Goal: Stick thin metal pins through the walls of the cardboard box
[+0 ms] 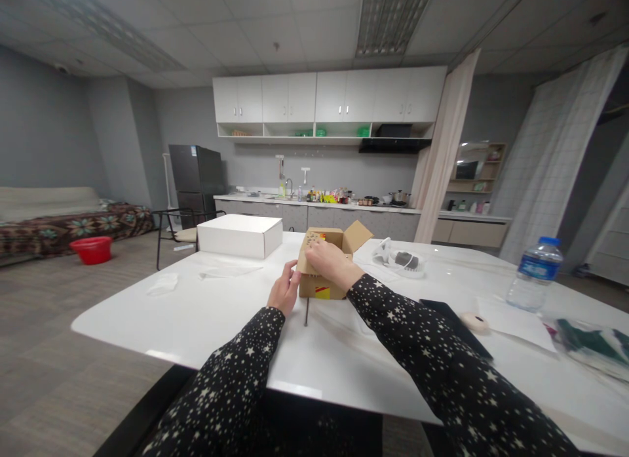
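A small brown cardboard box (307, 288) with red and yellow printing stands on the white table in front of me, one flap raised at its right. My left hand (284, 290) is at its left side, thumb and fingers closed on the edge of the left flap. Over that flap reaches my right hand (328, 259), fingers curled in a pinch; what they hold, if anything, is hidden. Small dark specks or holes dot the flap by the right fingertips. A thin dark rod (306, 313) lies on the table just in front of the box.
Behind on the left sits a white box (233, 235). To the right are a white corded device (403, 260), a black tablet-like slab (457, 327), a small pale round object (474, 322), paper (515, 322) and a water bottle (534, 277). A crumpled tissue (163, 284) lies left.
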### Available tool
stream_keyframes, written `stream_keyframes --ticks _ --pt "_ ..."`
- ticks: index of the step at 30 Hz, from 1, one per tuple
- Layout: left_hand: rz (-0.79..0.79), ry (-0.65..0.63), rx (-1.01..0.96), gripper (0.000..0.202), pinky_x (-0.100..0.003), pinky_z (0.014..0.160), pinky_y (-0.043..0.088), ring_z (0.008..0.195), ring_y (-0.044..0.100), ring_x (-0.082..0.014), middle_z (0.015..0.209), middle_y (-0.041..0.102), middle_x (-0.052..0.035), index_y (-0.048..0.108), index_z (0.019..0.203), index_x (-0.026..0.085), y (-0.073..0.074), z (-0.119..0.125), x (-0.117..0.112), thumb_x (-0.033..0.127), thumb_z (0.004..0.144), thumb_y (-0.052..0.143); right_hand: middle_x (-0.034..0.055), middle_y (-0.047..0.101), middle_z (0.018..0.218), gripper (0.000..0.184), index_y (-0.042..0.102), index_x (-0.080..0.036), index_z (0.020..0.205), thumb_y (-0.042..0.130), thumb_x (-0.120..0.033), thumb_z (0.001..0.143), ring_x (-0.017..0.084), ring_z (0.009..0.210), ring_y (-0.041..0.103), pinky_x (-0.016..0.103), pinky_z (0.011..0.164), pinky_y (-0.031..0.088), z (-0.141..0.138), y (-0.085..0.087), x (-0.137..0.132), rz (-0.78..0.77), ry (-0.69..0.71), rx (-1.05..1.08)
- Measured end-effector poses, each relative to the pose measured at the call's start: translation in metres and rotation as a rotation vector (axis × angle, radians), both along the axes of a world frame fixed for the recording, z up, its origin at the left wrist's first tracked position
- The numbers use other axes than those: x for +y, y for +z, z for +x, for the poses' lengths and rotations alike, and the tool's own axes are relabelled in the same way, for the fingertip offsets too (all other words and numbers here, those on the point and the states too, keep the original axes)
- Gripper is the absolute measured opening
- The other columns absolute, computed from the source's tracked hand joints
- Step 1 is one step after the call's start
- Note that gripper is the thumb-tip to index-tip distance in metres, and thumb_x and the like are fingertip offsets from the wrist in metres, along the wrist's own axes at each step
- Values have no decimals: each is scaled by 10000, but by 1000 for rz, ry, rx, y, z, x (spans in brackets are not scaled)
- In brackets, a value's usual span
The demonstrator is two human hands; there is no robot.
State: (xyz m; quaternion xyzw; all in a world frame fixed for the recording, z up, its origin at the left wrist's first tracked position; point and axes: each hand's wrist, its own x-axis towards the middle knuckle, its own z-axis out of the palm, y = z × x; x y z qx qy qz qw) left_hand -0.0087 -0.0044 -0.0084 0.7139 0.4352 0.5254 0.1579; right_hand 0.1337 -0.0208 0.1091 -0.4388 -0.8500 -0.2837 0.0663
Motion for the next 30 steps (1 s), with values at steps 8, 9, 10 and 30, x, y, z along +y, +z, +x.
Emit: stream_keyframes --ticks 8,9,10,30 --pt "-2 0 -7 468 -263 617 404 654 552 -153 732 577 17 459 1270 202 -1 1 0 494 947 289 226 695 1027 257 708 -42 1005 474 -62 902 282 973 680 372 798 556 -4 9 -6 -70 -2 -28" --pt "-1 -1 -7 464 -262 618 404 654 552 -152 731 577 19 459 1270 203 -1 1 0 491 948 290 226 696 1026 256 709 -42 1003 475 -63 901 282 970 682 372 800 556 -4 10 -7 -79 -1 -35" --pt "0 -1 -6 460 -261 621 404 654 552 -152 729 576 20 458 1270 205 -1 1 0 488 948 291 223 698 1025 254 709 -43 1001 476 -64 901 282 966 684 374 801 556 -5 12 -7 -85 0 -43" --pt "-8 -3 -2 475 -255 603 387 625 515 -144 676 511 39 450 1267 195 -2 1 0 501 949 274 192 680 1066 217 654 -68 988 478 -77 861 254 999 655 320 849 515 6 4 14 -90 24 84"
